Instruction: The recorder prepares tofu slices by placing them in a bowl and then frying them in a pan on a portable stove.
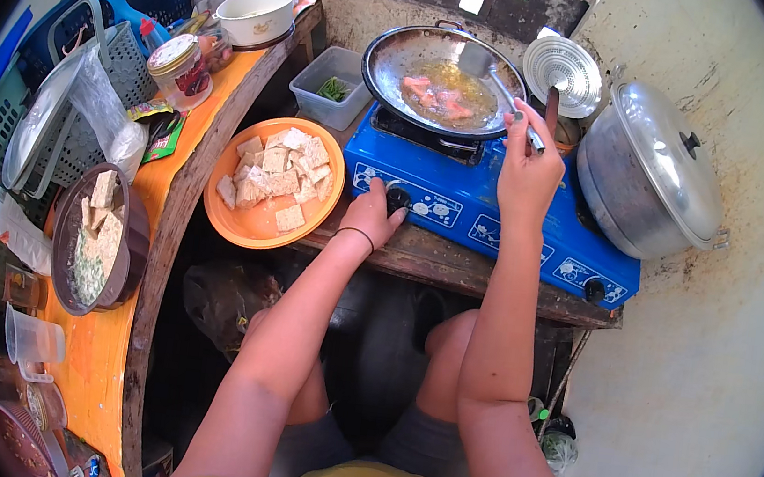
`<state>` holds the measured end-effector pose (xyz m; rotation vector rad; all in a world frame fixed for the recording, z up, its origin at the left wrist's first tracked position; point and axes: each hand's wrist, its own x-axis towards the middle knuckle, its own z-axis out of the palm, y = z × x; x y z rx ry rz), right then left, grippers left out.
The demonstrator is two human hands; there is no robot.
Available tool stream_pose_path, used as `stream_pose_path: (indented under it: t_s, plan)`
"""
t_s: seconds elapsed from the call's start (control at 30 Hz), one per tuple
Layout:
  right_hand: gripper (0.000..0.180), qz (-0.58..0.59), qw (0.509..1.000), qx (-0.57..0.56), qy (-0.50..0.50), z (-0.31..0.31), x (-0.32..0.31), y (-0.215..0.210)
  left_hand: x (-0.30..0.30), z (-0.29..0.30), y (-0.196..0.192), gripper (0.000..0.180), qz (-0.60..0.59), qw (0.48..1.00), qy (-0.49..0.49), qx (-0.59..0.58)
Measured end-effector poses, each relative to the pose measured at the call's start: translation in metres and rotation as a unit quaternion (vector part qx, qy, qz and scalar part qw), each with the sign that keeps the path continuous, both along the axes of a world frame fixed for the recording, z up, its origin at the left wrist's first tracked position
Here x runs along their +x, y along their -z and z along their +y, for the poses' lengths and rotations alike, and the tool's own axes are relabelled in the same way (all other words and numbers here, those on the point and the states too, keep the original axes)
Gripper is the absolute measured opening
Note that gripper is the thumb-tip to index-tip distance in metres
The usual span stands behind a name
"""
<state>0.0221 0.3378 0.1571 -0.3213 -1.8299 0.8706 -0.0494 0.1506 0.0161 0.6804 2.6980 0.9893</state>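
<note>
My left hand grips the left black knob on the front of a blue gas stove. In my right hand is the metal handle of a spatula, its broad blade resting inside the far right side of a wok. Oil bubbles in the wok around a few pinkish-orange pieces of food. Left of the stove stands an orange plate of pale, square-cut tempeh-like slices.
A large lidded aluminium pot stands at the right of the stove, near the wall. Behind the plate is a clear tub with green leaves. On the orange-topped side table sit a brown bowl of batter and slices, a jar and a white bowl.
</note>
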Motion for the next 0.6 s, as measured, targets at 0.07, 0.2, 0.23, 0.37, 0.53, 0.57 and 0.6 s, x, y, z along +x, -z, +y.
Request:
stream_pose_path:
  t_s: [0.07,0.2,0.23,0.37,0.53,0.57,0.6]
  plan:
    - [0.021,-0.009,1.000,-0.025,0.011,0.008,-0.001,0.004,0.000,0.000,-0.003,0.048,0.001,1.000,0.002,0.000]
    - [0.023,-0.044,0.997,-0.068,0.015,0.012,-0.001,0.011,-0.001,-0.002,-0.006,0.053,-0.032,0.999,0.022,-0.008]
    - [0.025,-0.043,0.998,-0.050,0.013,0.012,-0.001,0.012,-0.001,-0.002,-0.006,0.053,-0.032,0.999,0.023,-0.008]
    - [0.033,-0.076,0.993,-0.087,-0.020,-0.002,0.000,0.007,0.000,-0.002,-0.007,0.053,-0.035,0.999,0.022,-0.006]
    - [0.033,-0.050,0.992,-0.096,-0.062,-0.019,0.003,-0.005,0.000,0.000,-0.002,0.048,0.001,1.000,-0.001,-0.002]
    - [0.033,-0.051,0.992,-0.096,-0.062,-0.021,0.003,-0.006,0.000,0.000,-0.001,0.048,0.001,1.000,-0.001,-0.002]
    - [0.033,-0.044,0.992,-0.093,-0.070,-0.023,0.003,-0.007,0.000,0.000,-0.001,0.048,0.001,1.000,0.000,-0.001]
